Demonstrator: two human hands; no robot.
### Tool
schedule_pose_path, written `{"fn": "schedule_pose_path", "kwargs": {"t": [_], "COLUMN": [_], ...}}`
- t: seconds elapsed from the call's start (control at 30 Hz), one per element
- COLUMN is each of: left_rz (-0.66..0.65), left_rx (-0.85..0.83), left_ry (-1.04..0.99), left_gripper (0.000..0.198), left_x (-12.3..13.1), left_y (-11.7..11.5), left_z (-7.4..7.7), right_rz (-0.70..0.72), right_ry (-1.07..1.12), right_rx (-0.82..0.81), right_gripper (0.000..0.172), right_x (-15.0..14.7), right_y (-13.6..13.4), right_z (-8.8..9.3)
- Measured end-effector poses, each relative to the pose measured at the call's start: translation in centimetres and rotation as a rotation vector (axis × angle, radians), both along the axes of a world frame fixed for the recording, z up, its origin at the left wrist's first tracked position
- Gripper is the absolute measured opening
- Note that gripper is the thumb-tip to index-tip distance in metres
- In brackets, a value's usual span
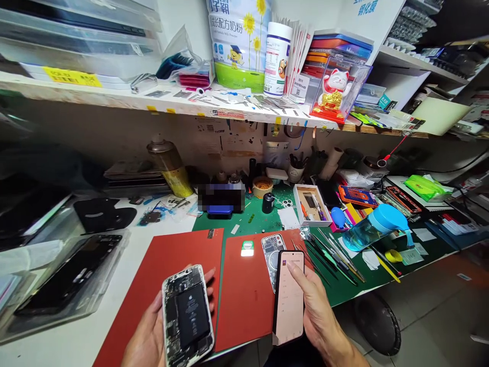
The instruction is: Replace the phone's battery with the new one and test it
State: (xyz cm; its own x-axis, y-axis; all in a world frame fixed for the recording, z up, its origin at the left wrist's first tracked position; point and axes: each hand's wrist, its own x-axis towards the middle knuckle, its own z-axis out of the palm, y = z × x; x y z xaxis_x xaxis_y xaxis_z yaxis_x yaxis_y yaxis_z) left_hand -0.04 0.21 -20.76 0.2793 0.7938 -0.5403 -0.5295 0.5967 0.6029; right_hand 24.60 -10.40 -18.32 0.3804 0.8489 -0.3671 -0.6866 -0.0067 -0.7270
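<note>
In my left hand (147, 326) lies an opened phone (189, 311), its battery and inner boards showing; the fingers wrap its sides. My right hand (319, 306) grips a smartphone (289, 300) with a lit pale screen, the thumb resting near the top of the display. Both are held over the front of the red work mats (242, 290). Partly hidden behind the smartphone is a phone back panel (272, 255) with a ring pattern, lying on the right mat. A small green-and-white item (247, 248) sits near that mat's far edge.
Right of the mats lie several tweezers and thin tools (336, 255), beside a blue water bottle (376, 229). A white box (312, 206) holds small tools. A spray can (170, 165) stands at back left. Overhead runs a cluttered shelf (183, 109). A plastic tray (69, 285) is at left.
</note>
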Motion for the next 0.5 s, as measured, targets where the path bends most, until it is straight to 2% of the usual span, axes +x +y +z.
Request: {"fn": "schedule_pose_path", "kwargs": {"t": [0.13, 0.3, 0.5], "left_rz": [0.026, 0.015, -0.033], "left_rx": [-0.003, -0.017, 0.047], "left_ry": [0.008, -0.008, -0.063], "left_gripper": [0.054, 0.052, 0.047], "left_x": [0.26, 0.35, 0.18], "left_y": [-0.01, 0.0, -0.12], "left_z": [0.15, 0.32, -0.1], "right_rz": [0.029, -0.054, 0.066], "right_ry": [0.011, 0.167, 0.223], "right_rx": [0.013, -0.059, -0.069], "right_gripper": [0.047, 0.04, 0.028], "right_x": [0.1, 0.39, -0.08], "right_y": [0.07, -0.4, -0.68], "right_z": [-0.14, -0.31, 0.44]}}
